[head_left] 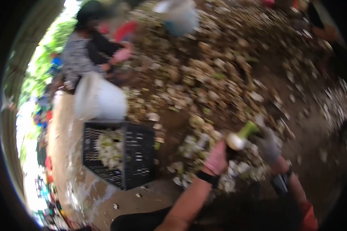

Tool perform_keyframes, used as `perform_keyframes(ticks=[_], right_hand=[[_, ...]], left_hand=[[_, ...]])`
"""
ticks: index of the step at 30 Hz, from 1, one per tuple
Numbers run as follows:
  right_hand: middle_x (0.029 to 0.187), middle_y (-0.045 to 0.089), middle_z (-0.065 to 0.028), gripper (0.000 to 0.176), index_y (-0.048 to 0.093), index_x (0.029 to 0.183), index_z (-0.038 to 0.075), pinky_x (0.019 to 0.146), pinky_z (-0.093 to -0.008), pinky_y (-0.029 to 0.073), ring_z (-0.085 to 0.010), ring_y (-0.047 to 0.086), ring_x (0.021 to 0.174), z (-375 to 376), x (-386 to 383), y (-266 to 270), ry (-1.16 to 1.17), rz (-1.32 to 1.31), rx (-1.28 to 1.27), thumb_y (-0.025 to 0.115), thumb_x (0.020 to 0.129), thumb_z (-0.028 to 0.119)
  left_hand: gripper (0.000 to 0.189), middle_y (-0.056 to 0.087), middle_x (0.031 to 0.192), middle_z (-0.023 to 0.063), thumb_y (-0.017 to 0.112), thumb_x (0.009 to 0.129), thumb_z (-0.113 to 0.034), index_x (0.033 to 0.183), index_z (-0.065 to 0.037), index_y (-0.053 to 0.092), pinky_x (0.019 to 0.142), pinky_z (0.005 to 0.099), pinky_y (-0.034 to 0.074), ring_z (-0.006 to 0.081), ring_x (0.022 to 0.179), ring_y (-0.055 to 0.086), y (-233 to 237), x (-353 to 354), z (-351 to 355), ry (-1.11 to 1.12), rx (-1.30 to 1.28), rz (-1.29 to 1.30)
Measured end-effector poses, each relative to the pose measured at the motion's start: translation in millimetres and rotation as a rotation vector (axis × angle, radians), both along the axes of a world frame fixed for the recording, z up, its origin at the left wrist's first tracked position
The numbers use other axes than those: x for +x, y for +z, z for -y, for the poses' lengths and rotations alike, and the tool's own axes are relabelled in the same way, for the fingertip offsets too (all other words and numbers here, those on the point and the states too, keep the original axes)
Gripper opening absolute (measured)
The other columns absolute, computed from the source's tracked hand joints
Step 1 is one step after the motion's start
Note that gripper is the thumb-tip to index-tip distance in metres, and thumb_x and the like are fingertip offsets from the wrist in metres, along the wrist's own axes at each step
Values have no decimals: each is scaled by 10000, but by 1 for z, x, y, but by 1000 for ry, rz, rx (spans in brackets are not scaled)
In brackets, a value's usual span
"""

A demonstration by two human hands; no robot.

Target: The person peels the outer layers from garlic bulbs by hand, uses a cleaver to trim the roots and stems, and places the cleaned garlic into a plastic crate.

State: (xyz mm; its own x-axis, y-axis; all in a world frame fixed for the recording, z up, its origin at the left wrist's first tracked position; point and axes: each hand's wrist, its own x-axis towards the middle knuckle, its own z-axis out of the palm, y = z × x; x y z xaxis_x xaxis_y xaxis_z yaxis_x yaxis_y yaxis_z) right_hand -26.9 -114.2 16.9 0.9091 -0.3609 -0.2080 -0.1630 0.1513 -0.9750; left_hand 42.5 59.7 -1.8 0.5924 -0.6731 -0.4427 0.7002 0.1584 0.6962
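The view is blurred by motion. My right hand (pixel 269 147), in a grey glove, grips a vegetable (pixel 241 137) with a white root end and a green stalk. My left hand (pixel 216 158), bare with a black band at the wrist, is curled right beside the white end; the blur hides whether it grips anything. Both hands hover over a heap of pale trimmings (pixel 204 88) on the ground.
A black plastic crate (pixel 138 154) holding white vegetables stands to the left. Behind it lies a white sack (pixel 100 100). Another person (pixel 85 50) crouches at the far left of the heap. A pale bucket (pixel 179 15) stands at the top.
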Motion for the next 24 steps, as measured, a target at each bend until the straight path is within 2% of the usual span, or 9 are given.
perform_keyframes(ticks=[1,3,5,6,10,13,18,22,24], right_hand=[[870,667,-20,216,657,1056,-10,681,-259,485,-97,601,775,1,-2,-5,-17,-41,65,624,845,-43],[800,641,16,121,666,987,-11,599,-245,439,-60,542,694,4,-1,-2,-32,-109,-4,642,869,2],[850,657,12,216,677,1065,-4,606,-238,432,-48,527,711,5,-5,3,-10,-77,-21,582,874,-40],[913,679,-11,266,670,1099,-15,651,-242,463,-56,556,757,4,-7,-7,-26,-61,53,551,868,-72],[964,698,-55,271,644,1116,-53,733,-236,497,-70,596,849,-1,-8,-9,-72,124,227,560,859,-81],[839,679,-40,185,653,1040,-35,673,-257,489,-71,585,767,3,-9,-17,-49,81,58,596,864,-42],[696,650,-106,67,656,880,22,574,-357,452,-166,570,620,40,-6,-47,-142,-111,-492,590,873,13],[898,692,-132,229,686,1029,53,762,-361,519,-239,670,877,44,-17,-58,-189,-189,-523,551,856,-11],[1037,679,-131,319,668,1125,67,886,-374,503,-255,635,1062,38,-20,-19,7,202,-618,534,854,-33]], left_hand=[[510,689,1038,103,390,1015,-463,1191,-28,590,803,335,546,184,939,670,31,7,4,40,4,-358],[538,672,1073,139,398,1016,-468,1207,4,569,865,327,519,184,970,655,4,15,-2,-86,65,-17],[620,627,1154,115,438,988,-531,1293,6,489,941,360,471,214,1069,605,19,12,4,-48,136,225],[561,612,1147,103,603,949,-394,1315,2,450,944,343,473,208,1064,597,17,12,5,-25,186,365],[590,607,1139,100,775,809,-127,1295,5,468,920,285,487,172,1028,603,15,-3,17,4,249,449],[655,576,1216,98,800,759,-59,1315,18,463,909,295,509,172,1042,603,23,2,17,-49,204,144],[749,598,1181,71,849,686,-25,1326,0,460,937,304,501,176,1067,594,34,-9,22,-94,76,176],[727,602,1164,80,861,710,-111,1317,-22,471,922,294,512,170,1066,595,34,-7,18,-104,81,224],[725,604,1164,77,862,717,-144,1316,-23,471,906,287,519,168,1045,602,29,-2,14,-111,34,126]])
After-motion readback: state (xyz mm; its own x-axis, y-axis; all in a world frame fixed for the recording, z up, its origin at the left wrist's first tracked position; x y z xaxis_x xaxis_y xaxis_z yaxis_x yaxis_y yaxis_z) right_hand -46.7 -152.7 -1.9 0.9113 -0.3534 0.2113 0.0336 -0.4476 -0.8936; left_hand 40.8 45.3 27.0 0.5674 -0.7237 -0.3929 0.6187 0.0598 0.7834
